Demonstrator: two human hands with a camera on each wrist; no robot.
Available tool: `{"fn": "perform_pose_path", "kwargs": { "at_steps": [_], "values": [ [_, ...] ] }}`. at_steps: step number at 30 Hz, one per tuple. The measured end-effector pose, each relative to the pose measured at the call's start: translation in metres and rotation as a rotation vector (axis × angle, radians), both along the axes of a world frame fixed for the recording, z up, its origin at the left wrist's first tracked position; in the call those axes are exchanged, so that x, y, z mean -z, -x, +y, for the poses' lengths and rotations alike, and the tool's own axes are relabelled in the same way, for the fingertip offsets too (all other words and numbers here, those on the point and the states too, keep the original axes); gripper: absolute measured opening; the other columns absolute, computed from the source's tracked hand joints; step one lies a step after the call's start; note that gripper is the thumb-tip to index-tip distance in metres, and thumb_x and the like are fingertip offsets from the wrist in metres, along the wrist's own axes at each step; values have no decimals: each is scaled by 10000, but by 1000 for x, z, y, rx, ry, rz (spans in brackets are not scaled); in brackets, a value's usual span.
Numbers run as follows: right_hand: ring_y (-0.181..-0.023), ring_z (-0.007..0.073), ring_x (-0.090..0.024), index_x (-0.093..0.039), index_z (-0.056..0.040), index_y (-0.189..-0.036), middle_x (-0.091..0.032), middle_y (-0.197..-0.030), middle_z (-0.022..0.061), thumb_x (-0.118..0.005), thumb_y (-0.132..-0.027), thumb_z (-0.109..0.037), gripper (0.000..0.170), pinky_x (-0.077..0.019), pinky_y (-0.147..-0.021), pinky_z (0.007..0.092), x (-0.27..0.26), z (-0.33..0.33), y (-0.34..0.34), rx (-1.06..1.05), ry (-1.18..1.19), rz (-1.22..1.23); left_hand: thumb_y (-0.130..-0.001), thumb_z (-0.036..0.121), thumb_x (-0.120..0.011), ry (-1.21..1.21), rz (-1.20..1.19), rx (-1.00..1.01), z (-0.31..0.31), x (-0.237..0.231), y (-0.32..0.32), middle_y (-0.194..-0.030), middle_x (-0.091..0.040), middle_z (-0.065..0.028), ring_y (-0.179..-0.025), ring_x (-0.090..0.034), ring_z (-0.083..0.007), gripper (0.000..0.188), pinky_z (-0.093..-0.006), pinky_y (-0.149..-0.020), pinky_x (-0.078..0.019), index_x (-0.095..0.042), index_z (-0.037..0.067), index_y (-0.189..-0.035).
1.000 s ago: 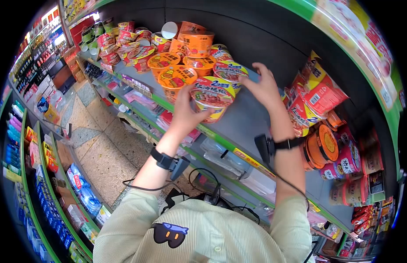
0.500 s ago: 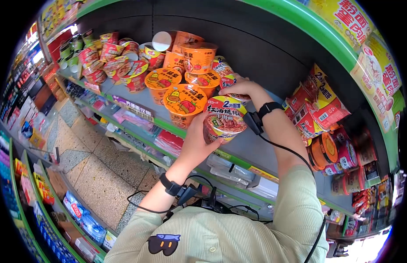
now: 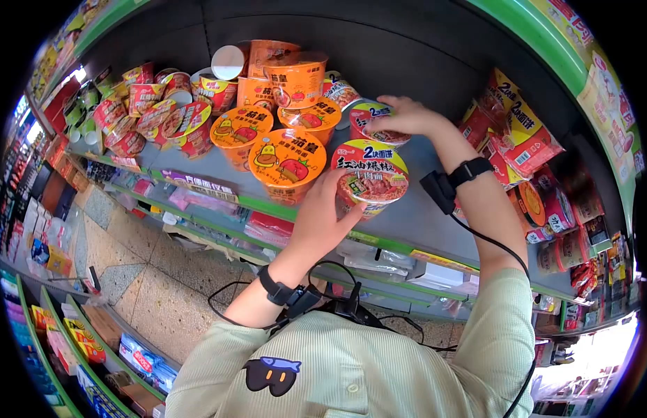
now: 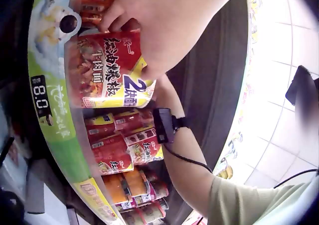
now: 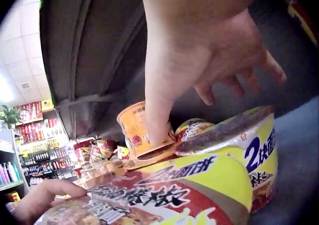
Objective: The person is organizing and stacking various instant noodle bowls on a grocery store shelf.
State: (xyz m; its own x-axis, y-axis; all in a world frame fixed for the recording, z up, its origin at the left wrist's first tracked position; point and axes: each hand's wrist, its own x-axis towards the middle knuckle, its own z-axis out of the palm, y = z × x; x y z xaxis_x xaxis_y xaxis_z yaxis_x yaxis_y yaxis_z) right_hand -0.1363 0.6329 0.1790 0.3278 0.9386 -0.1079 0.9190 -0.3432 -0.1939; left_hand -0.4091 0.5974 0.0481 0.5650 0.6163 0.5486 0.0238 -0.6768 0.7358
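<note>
Two red-and-yellow noodle cups stand one behind the other on the shelf. My left hand point(image 3: 322, 221) holds the front cup point(image 3: 373, 171) at its left and near side, thumb at the near edge; the left wrist view shows this cup point(image 4: 102, 68) close up. Over the rear cup point(image 3: 361, 117) my right hand point(image 3: 410, 118) reaches with its thumb across the lid. In the right wrist view the right hand point(image 5: 199, 60) has its fingers spread above and beyond the rear cup point(image 5: 264, 160); whether it touches the cup, I cannot tell.
Orange cups point(image 3: 287, 164) stand left of the front cup, some stacked behind. More red cups point(image 3: 189, 127) lie farther left. Noodle packs point(image 3: 529, 146) and other tubs are at the right. A green shelf edge point(image 3: 267, 207) runs along the near side.
My right hand has moved left from beside the rear cup to over it. The front cup, in my left hand, has shifted a little right, away from the orange cups. The head view has turned slightly.
</note>
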Motion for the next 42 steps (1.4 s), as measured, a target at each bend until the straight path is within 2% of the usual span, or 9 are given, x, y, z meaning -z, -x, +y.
{"fn": "perform_pose_path", "kwargs": {
  "at_steps": [1, 13, 17, 18, 22, 25, 29, 37, 42],
  "values": [
    [-1395, 456, -464, -404, -139, -1575, -431, -1526, 291, -802, -500, -790, 1318, -439, -1113, 454, 14, 6, -6, 14, -36, 58, -892, 212, -754, 14, 6, 20, 3, -1, 2, -1337, -575, -226, -1248, -571, -348, 619, -419, -1048, -454, -473, -24, -1391],
    [-1450, 476, -370, -214, -136, -1635, -321, -1569, 314, -834, -509, -786, 1440, -373, -1158, 492, 27, 48, 1, 56, 189, 92, -913, 183, -717, -32, 15, 76, 10, 6, 10, -1360, -565, -223, -1266, -558, -386, 586, -439, -1065, -439, -466, 8, -1412],
    [-1425, 463, -408, -268, -192, -1627, -350, -1562, 282, -850, -464, -694, 1394, -395, -1134, 492, 25, 44, 0, 64, 153, 29, -912, 193, -692, -43, 23, 77, 11, 10, 11, -1382, -542, -274, -1280, -526, -444, 627, -487, -1070, -428, -424, 39, -1458],
    [-1398, 449, -456, -262, -177, -1629, -408, -1537, 281, -857, -550, -615, 1308, -423, -1117, 445, 18, 38, 5, 71, 140, -43, -915, 197, -689, -39, 34, 80, 11, 11, 11, -1386, -538, -279, -1279, -527, -449, 633, -489, -1071, -429, -416, 39, -1465],
    [-1277, 326, -593, -336, -79, -1593, -591, -1390, 254, -854, -598, -526, 1207, -445, -1079, 329, -20, 12, -4, -63, -76, 72, -924, 213, -684, -6, 62, 106, 11, 11, 7, -1407, -524, -299, -1280, -531, -463, 659, -497, -1072, -432, -391, 34, -1486],
    [-1218, 322, -618, -341, -56, -1588, -606, -1357, 241, -842, -641, -466, 1147, -452, -1061, 326, -40, -13, -10, -133, -217, 166, -924, 219, -689, 48, 75, 153, 12, 13, -4, -1408, -524, -305, -1284, -536, -461, 683, -488, -1067, -441, -374, 25, -1499],
    [-1220, 322, -601, -385, -59, -1569, -600, -1349, 239, -825, -661, -403, 1066, -440, -1066, 333, -70, -66, 22, -121, -241, -51, -942, 211, -705, 63, 28, 302, 11, 6, -26, -1324, -607, -248, -1131, -648, -360, 734, -425, -939, -513, -318, 36, -1541],
    [-1355, 429, -469, -452, -72, -1522, -467, -1495, 227, -784, -679, -430, 975, -392, -1130, 445, -55, -116, 36, -123, -233, -156, -898, 307, -755, 114, 167, 197, 7, 7, -73, -1326, -619, -259, -1174, -654, -413, 938, -446, -942, -537, -169, 61, -1587],
    [-1279, 330, -574, -558, -21, -1420, -544, -1433, 207, -804, -754, -304, 765, -464, -1069, 389, -32, -128, 8, -174, -482, -61, -889, 299, -754, 43, 212, 205, 14, 1, -96, -1320, -625, -255, -1175, -650, -413, 935, -453, -947, -541, -179, 49, -1582]
  ]
}}
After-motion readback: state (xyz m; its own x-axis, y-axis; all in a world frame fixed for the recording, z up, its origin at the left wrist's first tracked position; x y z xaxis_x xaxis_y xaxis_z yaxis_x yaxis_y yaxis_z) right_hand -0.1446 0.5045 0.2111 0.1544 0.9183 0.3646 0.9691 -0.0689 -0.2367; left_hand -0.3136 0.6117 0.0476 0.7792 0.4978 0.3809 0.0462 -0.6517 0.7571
